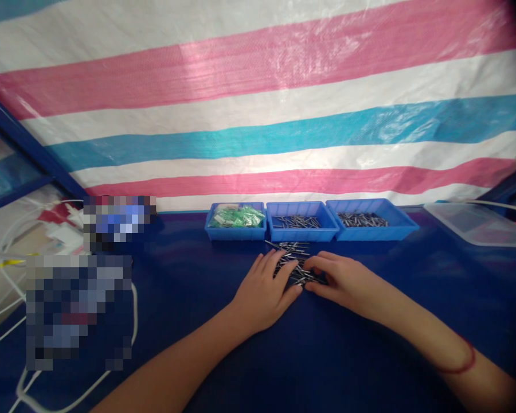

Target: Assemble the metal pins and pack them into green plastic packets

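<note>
A loose pile of thin metal rods (298,271), silvery and dark, lies on the dark blue tabletop; the frame does not show their exact kind. My left hand (264,287) rests on the pile's left side, palm down, with its fingers spread over the rods. From the right, my right hand (337,278) touches the pile, fingers bent and thumb apart from them. No rod is plainly gripped in either hand. Some rods are hidden beneath the fingers. Several stick out beyond the pile's far side, near the middle bin.
Behind the pile stand a blue bin (236,234) with green-and-clear packets, a middle blue bin (303,234) and a right blue bin (380,234), both holding metal pieces. A translucent lid (477,226) lies right. White cables (135,321) and blurred items are left; a striped sheet (258,92) hangs behind.
</note>
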The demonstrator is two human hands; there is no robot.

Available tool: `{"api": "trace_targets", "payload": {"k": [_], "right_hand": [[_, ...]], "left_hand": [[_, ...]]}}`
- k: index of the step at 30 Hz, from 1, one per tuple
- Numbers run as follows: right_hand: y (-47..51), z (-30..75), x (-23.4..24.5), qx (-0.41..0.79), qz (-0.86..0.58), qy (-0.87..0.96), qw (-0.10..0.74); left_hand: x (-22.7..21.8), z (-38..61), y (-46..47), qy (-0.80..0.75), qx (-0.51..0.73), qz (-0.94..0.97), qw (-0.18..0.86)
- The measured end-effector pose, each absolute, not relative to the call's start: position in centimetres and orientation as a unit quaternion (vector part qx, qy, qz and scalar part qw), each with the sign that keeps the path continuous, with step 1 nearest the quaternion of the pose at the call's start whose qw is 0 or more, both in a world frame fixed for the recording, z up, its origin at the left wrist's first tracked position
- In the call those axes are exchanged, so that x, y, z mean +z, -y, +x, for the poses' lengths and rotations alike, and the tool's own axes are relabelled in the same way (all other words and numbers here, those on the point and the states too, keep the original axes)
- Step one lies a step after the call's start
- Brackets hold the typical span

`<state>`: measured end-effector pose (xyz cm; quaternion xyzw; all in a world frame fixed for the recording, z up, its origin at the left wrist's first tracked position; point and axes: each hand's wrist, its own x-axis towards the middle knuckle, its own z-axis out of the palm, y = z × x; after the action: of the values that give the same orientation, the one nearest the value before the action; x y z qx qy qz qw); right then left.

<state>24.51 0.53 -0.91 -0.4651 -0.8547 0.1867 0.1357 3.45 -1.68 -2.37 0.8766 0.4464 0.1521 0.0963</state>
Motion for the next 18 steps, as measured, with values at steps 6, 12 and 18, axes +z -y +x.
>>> {"api": "trace_targets", "payload": {"k": [6, 12, 18], "right_hand": [[-0.01, 23.61, -0.85, 0.157, -0.463, 0.856, 0.169], [0.0, 23.45, -1.08, 0.136, -0.456, 0.856, 0.202], [-0.19, 23.71, -1.02, 0.136, -0.453, 0.854, 0.216]], "left_hand": [[-2.63, 3.33, 1.66, -0.441, 0.196, 0.87, 0.106], [-2.56, 3.19, 1.49, -0.438, 0.228, 0.861, 0.122], [-2.4, 3.09, 1.47, -0.427, 0.235, 0.863, 0.134]]}}
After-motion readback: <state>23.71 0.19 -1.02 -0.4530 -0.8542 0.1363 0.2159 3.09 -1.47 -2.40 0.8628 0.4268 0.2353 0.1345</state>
